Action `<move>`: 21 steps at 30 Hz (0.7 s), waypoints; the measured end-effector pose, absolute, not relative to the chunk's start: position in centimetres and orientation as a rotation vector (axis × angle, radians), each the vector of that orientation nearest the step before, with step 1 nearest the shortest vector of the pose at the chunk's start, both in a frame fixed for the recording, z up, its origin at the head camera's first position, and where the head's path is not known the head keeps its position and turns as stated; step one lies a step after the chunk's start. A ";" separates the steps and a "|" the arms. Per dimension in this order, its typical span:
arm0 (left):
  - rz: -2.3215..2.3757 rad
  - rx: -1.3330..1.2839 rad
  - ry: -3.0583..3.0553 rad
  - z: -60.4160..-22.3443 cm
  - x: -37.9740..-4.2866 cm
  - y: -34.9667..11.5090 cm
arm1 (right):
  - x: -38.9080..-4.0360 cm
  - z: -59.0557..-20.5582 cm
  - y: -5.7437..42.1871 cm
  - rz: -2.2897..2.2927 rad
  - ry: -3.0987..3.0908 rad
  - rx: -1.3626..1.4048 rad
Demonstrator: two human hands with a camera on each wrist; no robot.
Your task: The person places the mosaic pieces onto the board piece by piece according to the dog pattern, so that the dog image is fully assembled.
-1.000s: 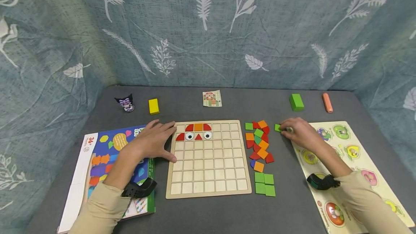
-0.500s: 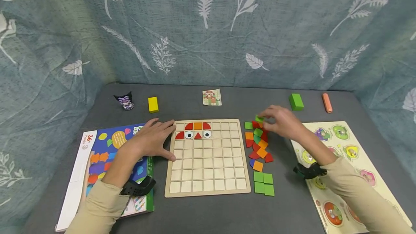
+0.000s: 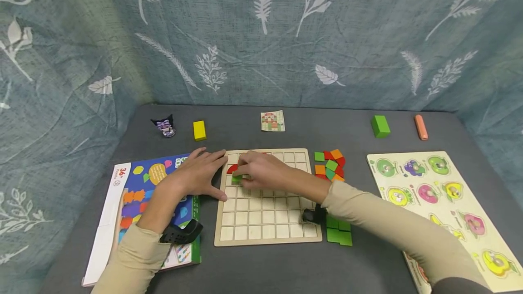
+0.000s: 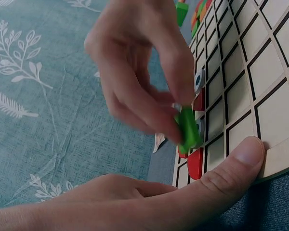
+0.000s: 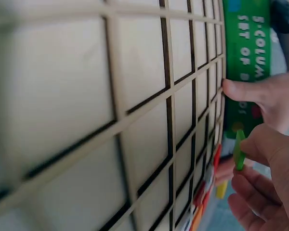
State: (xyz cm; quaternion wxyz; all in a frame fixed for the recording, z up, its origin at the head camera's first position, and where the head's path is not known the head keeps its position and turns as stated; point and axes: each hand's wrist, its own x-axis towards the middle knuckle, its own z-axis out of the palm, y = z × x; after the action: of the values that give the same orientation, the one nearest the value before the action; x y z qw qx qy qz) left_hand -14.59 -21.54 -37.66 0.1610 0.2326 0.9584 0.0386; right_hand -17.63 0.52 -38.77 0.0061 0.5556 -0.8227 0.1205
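Note:
In the head view my left hand (image 3: pixel 194 173) rests at the left edge of the wooden grid board (image 3: pixel 268 217), fingers spread and thumb on the rim. My right hand (image 3: pixel 263 170) reaches across the board's upper left and pinches a green square tile (image 3: pixel 236 178) between thumb and fingertips. The left wrist view shows that green tile (image 4: pixel 188 127) held on edge, close over a red quarter-round piece (image 4: pixel 195 163) in the grid. In the right wrist view the tile (image 5: pixel 239 150) appears edge-on. Most pieces in the top rows are hidden behind my right hand in the head view.
Right of the board lie loose tiles (image 3: pixel 320 170) and several green squares (image 3: pixel 339 236), partly under my right forearm. A fruit puzzle board (image 3: pixel 463 194) is far right, a toy box (image 3: pixel 135 185) left. Behind are a picture card (image 3: pixel 273 120), green block (image 3: pixel 381 126) and yellow block (image 3: pixel 199 130).
My right hand picked up a green tile right of the board, passed over the loose pile, and carried it left to the grid's upper left. My left hand keeps its place.

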 end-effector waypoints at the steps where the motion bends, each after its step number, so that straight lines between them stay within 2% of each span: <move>1: 0.110 0.669 2.737 -37.7 -14.6 -21.5 | -17.7 -38.9 0.1 0.356 -2.564 1.761; 8: 0.110 0.688 2.738 -37.6 -14.7 -21.4 | -18.2 -39.0 -1.5 0.258 -2.548 1.857; 21: 0.131 0.692 2.746 -37.8 -14.7 -21.4 | -18.2 -39.7 -1.8 0.102 -2.426 1.877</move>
State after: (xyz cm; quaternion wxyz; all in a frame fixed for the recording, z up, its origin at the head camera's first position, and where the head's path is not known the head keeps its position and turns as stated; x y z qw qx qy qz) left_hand -14.72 -21.43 -37.78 0.1526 0.2411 0.9573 0.0455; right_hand -18.22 -1.84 -39.70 0.0362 0.6111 -0.7900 0.0333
